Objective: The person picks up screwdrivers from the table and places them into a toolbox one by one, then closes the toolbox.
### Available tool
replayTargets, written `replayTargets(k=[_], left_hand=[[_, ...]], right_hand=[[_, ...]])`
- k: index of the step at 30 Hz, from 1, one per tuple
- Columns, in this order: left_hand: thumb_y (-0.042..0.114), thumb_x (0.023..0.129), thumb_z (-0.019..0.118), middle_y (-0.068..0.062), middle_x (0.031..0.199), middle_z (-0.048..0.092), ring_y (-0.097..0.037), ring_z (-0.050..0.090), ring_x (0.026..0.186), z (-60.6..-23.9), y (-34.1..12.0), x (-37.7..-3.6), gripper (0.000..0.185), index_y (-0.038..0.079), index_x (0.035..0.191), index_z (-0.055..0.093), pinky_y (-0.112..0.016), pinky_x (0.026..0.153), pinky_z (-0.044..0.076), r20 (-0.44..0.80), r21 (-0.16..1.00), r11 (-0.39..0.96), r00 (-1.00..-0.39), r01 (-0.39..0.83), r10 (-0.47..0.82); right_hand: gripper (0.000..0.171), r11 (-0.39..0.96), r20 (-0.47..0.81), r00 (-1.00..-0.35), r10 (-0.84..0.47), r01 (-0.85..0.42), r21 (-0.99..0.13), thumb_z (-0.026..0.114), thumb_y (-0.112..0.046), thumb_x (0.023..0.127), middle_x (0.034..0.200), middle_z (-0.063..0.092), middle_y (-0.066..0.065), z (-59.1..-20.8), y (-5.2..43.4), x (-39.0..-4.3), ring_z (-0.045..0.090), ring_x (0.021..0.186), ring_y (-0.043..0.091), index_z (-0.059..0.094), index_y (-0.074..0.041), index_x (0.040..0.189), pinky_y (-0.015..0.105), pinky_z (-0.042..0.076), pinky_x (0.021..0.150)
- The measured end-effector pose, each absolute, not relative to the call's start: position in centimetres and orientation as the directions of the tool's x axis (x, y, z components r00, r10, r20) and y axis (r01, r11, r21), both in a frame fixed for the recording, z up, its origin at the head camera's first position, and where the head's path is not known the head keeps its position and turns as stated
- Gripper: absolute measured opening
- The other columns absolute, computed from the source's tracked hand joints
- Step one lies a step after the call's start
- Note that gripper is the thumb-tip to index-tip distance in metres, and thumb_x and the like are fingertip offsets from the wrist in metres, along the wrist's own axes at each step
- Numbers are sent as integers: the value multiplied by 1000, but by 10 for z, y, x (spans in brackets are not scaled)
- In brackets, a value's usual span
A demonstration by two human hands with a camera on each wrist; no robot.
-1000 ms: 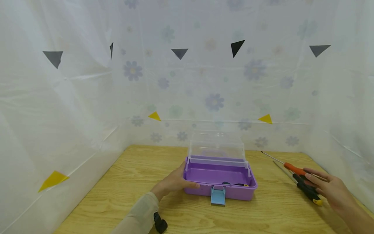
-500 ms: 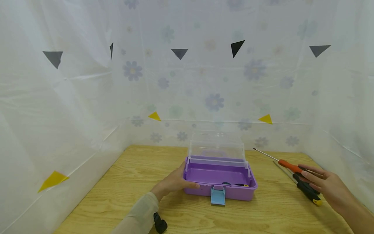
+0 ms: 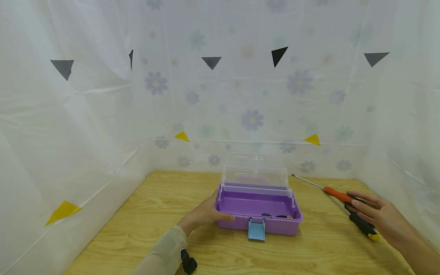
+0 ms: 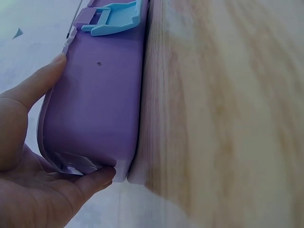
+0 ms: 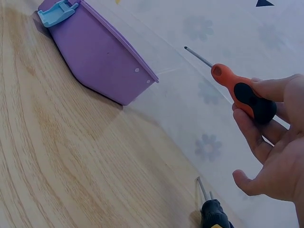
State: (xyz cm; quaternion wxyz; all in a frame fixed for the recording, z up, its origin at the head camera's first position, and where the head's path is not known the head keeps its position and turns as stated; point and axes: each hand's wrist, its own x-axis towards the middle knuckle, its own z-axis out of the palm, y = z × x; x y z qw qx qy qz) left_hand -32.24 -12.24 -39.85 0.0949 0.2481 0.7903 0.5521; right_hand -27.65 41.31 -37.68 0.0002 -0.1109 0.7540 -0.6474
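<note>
My left hand (image 3: 205,212) grips the left end of a purple plastic toolbox (image 4: 95,109), thumb at the front rim and fingers around the side. The box's clear lid (image 3: 255,168) is up, and its light blue latch (image 3: 256,230) hangs down in front. Partly hidden by the front wall, dark items with a bit of yellow lie inside. Over the table at the right, my right hand (image 3: 385,221) holds an orange-and-black screwdriver (image 5: 228,80) by its handle, shaft pointing toward the back left. Below that hand lie black-handled tools with thin shafts (image 5: 203,187), one with a yellow end (image 3: 373,237).
The wooden table (image 3: 137,236) is enclosed by pale flowered curtains (image 3: 213,99) at the back and sides. Yellow and dark triangles are stuck on them. A black wrist device (image 3: 188,262) sits by the left sleeve.
The right hand has carried the orange-and-black screwdriver leftward, toward the toolbox, away from the black-handled tools. The left hand and the toolbox have stayed in place.
</note>
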Motion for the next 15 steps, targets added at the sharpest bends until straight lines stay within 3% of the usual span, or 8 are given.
replayTargets(k=[3, 10, 15], left_hand=[[28, 82, 88, -9, 150, 51, -39, 48, 136, -399, -122, -323, 120, 14, 167, 4, -59, 116, 30, 122, 919, 270, -860, 287, 496], [27, 83, 88, -12, 153, 48, -40, 48, 137, -399, -122, -322, 121, 14, 167, 2, -60, 116, 29, 130, 915, 273, -858, 296, 497], [25, 83, 88, -18, 154, 46, -40, 48, 136, -399, -121, -323, 121, 13, 167, 3, -59, 117, 29, 132, 920, 259, -855, 293, 501]], right_hand=[[37, 150, 153, -969, -192, -183, -972, 51, -11, 110, 121, 58, -27, -375, 412, -278, 68, 107, 4, 66, -26, 140, 18, 54, 83], [40, 103, 229, -926, -300, -270, -957, 46, -2, 110, 130, 57, -18, -372, 404, -279, 67, 111, 8, 61, -14, 145, 22, 55, 90], [40, 206, 232, -923, -306, -302, -931, 48, -4, 110, 131, 57, -18, -369, 396, -279, 66, 111, 9, 58, -10, 148, 23, 55, 89]])
